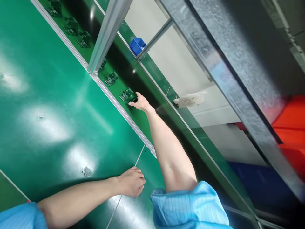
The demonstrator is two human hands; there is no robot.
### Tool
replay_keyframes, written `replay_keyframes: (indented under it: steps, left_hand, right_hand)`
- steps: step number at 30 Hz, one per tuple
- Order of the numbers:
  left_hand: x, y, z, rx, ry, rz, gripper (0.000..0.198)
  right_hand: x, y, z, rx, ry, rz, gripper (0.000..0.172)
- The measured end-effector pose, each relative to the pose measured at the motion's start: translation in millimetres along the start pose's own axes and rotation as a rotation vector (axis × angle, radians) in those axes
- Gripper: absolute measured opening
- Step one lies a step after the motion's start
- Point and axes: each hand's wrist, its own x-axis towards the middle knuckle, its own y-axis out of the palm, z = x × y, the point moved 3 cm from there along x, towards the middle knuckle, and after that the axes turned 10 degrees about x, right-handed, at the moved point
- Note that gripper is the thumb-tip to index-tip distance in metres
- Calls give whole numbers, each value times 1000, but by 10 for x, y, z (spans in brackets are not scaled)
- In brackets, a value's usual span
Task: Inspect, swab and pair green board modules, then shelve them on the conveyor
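Note:
My right hand reaches over the metal rail into the green line. Its thumb and fingers are on either side of a small green circuit board, which the hand partly covers. Close beside it lies another circuit board, and a further one sits up the row. My left hand is curled into a loose fist, low over the green work surface. Nothing sticks out of its fingers, though the palm side is hidden. Both arms come out of light blue sleeves.
An aluminium post rises from the long rail. More circuit boards stand beyond the post. Across the line are a blue bin and a white-gloved hand behind a clear panel. Red-orange containers show at the right.

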Motion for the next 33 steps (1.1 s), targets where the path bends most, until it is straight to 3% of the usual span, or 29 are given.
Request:
replay_keyframes:
  steps: [2, 7, 10, 12, 14, 17, 19, 21, 22, 24, 26, 28, 30, 33]
  left_hand:
    - [31, 38, 15, -12, 12, 31, 23]
    - [57, 118, 65, -43, 33, 34, 23]
    - [15, 145, 64, -84, 2, -47, 23]
    - [-27, 137, 56, -132, -34, -125, 22]
    - [-64, 91, 63, -194, -78, -220, 21]
    - [-88, -48, 139, -301, -181, -404, 23]
    - [-102, -159, 229, -380, -270, -528, 24]
    - [-141, -261, 321, -462, -337, -618, 25]
    - [-174, -309, 363, -501, -355, -645, 25]
    - [-262, -405, 444, -562, -368, -660, 24]
    - [-355, -508, 518, -596, -376, -641, 20]
    - [-441, -617, 554, -598, -379, -597, 20]
    - [-553, -726, 501, -574, -374, -534, 24]
    - [-855, -885, 208, -542, -273, -431, 30]
  right_hand:
    - [98, 44, 109, 53, 37, 11, 95]
    - [145, 113, 351, 112, 88, -76, 70]
    - [-28, 60, 408, 117, 48, -184, 63]
    - [-314, -6, 368, 124, 1, -260, 63]
    - [-797, -67, 232, 133, -41, -338, 64]
    - [-1909, -71, -128, 163, -159, -551, 62]
    - [-2794, 62, -378, 148, -268, -740, 53]
    - [-3589, 346, -548, 85, -242, -823, 48]
    - [-3900, 532, -575, 68, -205, -787, 46]
    - [-4313, 939, -511, 42, -113, -596, 45]
    - [-4490, 1294, -370, 38, 2, -373, 49]
    - [-4534, 1521, -249, 73, 121, -233, 58]
    - [-4548, 1636, -182, 156, 198, -182, 64]
    - [-4627, 1729, -153, 309, 215, -217, 73]
